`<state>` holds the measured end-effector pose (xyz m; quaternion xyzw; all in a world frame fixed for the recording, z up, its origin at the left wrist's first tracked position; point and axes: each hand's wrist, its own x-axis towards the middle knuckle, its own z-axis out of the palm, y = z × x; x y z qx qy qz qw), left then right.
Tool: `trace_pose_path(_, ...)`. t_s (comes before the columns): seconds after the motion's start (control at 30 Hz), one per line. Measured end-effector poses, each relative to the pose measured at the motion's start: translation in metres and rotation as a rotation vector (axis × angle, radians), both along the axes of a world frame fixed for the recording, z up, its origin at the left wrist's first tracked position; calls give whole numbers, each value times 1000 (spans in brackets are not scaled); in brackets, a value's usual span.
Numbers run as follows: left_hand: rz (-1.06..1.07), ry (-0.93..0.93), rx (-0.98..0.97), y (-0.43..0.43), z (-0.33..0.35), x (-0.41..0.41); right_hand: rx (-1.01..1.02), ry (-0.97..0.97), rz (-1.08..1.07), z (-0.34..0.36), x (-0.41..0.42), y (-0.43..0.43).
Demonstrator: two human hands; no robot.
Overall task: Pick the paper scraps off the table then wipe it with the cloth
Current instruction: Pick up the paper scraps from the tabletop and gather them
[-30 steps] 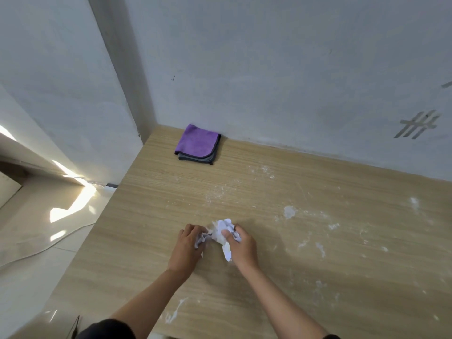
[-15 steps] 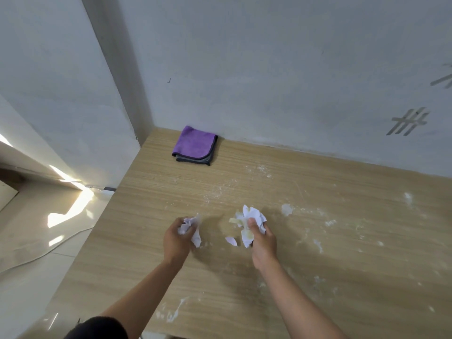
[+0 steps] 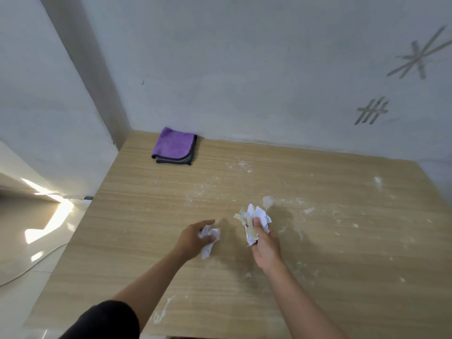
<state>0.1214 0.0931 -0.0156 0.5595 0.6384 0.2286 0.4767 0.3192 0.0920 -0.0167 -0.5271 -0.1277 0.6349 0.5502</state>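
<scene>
My left hand [image 3: 193, 238] is closed around a small bunch of white paper scraps [image 3: 209, 237] just above the wooden table [image 3: 146, 216]. A short way to the right, my right hand [image 3: 265, 243] grips a bigger crumpled wad of white and yellowish paper scraps [image 3: 254, 216], which sticks up past my fingers. The folded purple cloth [image 3: 174, 145] with a grey underside lies at the table's far left corner, against the wall. White powdery smears [image 3: 267, 201] and small flecks dot the table's middle and right side.
A grey wall runs along the table's far edge, with tape marks [image 3: 371, 111] on it at the right. The table's left edge drops to a shiny tiled floor [image 3: 29, 241] with a white cable. A white streak [image 3: 162, 311] lies near the front edge.
My hands were together over one pile of scraps; they have drawn apart, each holding a share. The loose scrap that lay between them is gone from the table.
</scene>
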Motion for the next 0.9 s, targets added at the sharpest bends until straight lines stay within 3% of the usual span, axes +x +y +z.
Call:
trace_pose_path(0.37,63,306,-51,4,-5,26,-20,-12,-36,-2,36,-18)
trace_pose_path(0.57,456,-314,-166,-2,15,34,11,65,-15,3,70,-29)
trace_pose_path(0.7,437,-434,-188,-13,35,66,48,89,-24,3,106,-46)
trace_pose_path(0.9,167,-468,-222,-44,33,148,16,68,-24,2,155,-86)
